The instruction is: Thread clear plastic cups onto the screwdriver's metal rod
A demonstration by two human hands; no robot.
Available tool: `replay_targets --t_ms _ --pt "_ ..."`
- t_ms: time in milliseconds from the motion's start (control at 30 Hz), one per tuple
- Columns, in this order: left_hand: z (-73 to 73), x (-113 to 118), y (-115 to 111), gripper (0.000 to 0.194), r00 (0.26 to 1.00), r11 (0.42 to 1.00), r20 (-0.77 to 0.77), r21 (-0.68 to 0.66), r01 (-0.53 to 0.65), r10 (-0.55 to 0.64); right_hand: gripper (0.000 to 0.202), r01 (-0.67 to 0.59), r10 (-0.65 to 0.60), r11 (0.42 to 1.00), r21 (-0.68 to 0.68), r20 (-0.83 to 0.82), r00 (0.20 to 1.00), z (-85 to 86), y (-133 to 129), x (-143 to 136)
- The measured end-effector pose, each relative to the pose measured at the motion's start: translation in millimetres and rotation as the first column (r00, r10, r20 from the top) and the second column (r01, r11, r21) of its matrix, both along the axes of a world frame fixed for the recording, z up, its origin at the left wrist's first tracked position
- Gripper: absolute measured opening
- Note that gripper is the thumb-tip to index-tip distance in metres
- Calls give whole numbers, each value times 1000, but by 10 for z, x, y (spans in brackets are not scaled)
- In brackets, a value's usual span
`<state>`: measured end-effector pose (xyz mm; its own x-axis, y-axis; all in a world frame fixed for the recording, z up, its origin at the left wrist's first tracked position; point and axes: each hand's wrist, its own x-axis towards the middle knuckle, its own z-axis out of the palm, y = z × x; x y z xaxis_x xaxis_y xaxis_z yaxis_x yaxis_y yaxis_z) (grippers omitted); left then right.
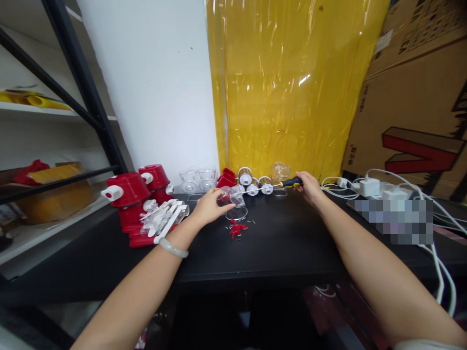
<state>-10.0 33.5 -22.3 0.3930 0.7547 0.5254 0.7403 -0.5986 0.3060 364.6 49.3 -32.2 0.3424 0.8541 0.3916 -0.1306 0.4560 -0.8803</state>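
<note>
My left hand point(211, 208) is closed around a clear plastic part point(237, 197), tipped on its side above the black table. A screwdriver point(290, 182) with a black and yellow handle is gripped in my right hand point(310, 188). Its long metal shaft runs left, and the tip reaches the clear part; whether it touches a screw is too small to tell. Below the left hand, a clear ring-shaped rim point(237, 214) shows on the table. Small red pieces point(236, 228) lie in a pile just in front, with several tiny screws scattered around them.
Red machine bodies point(127, 199) and a heap of white parts point(164, 216) stand at the left. Behind the hands are clear cups point(199, 180), white-ended cylinders point(251, 188) and a red part point(226, 178). White chargers point(369, 187) and cables lie at the right, near a cardboard box point(412, 107).
</note>
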Motion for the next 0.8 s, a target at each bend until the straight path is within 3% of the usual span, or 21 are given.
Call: replay_targets --t_ms 200,400,500,667,800 --pt "-8 -5 10 46 1000 1000 -14 6 -13 13 38 -124 129 991 41 -152 980 59 -82 -67" --pt "3 5 -3 45 1000 1000 -7 2 -13 13 49 18 -18 999 -45 -8 1000 8 -14 -32" --pt "8 9 -10 45 1000 1000 -12 1 -16 16 45 38 -38 998 -43 22 999 -8 9 -24" --pt "6 7 -5 49 1000 1000 -24 3 -17 17 33 -58 55 998 -12 -143 988 38 -43 -57" --pt "5 4 -4 48 999 1000 -32 2 -20 20 37 -129 129 992 14 -194 972 60 -72 -64"
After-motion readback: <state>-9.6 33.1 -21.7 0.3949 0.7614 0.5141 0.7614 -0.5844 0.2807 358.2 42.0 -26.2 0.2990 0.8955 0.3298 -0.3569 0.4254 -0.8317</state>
